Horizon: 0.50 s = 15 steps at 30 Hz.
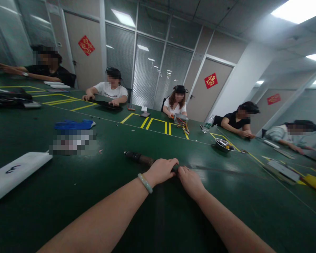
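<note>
Gripping a cylindrical tool (138,157) low over the green tabletop (100,196): left hand (162,171) curled around it, right hand (191,180) pinching its dark right end. Silvery tip points left, black ridged collar, brownish barrel; midsection hidden by fingers. Can't tell if tool touches tabletop.

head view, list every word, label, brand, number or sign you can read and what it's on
"3", turned sideways: white box
"福": red sign on the door right of centre
Left door's sign: characters too blurred to read
Far-right sign: too blurred
White shirt, lettering: too blurred
Bottle, label: too small
</note>
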Available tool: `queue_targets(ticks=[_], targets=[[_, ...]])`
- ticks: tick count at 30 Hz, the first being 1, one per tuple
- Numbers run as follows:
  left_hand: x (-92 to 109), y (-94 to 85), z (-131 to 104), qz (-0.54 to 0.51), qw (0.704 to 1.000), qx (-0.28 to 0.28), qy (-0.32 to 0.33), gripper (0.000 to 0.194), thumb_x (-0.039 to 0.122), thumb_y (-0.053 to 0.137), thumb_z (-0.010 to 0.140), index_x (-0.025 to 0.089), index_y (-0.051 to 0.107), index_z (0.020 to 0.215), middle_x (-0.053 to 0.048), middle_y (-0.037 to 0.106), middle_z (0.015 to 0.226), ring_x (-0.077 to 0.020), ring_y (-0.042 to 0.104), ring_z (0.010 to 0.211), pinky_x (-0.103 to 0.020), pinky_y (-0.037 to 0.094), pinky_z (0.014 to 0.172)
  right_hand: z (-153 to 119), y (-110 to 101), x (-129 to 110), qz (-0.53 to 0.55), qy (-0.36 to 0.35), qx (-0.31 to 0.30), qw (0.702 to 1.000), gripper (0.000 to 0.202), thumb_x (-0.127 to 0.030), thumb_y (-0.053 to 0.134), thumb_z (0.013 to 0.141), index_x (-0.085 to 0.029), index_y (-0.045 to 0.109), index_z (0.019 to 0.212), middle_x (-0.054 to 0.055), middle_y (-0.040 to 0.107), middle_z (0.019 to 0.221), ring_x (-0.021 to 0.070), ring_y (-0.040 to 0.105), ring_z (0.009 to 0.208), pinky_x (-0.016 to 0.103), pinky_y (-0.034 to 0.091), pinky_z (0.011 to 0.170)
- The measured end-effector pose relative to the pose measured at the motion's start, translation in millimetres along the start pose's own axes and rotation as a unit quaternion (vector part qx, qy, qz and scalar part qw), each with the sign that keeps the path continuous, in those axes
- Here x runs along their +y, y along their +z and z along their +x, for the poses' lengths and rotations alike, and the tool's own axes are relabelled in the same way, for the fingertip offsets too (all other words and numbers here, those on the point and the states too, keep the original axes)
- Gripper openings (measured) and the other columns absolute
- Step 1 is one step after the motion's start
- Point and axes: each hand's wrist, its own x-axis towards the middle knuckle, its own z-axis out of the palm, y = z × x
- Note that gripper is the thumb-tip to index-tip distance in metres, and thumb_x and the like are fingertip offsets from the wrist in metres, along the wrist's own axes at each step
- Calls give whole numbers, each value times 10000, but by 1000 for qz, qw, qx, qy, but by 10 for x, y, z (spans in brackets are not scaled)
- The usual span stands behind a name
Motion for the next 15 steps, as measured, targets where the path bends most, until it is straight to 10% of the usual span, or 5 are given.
queue_targets(ticks=[7, 15], targets=[[49, -121, -41, -16, 994, 94, 48, 525, 506, 597, 822, 222, 490, 1251, -75, 611, 1201, -239, 537, 1166, -437, 250, 1117, 67, -79, 162, -8, 44, -38, 998, 181, -71, 416, 868, -186, 535, 941, 67, 642, 928, 204, 603, 862, 301, 391, 802], [-60, -104, -68, -37, 995, 82, 29, 571, 538, 480, 884, 226, 432, 1360, -75, 531, 1346, -213, 442, 1284, -419, 211, 1143, -991, -194, 1524, 19, 257, -78, 963, 128, -134, 467, 830, -231, 550, 834, 115, 652, 863, 202, 635, 770, 298, 377, 681]])
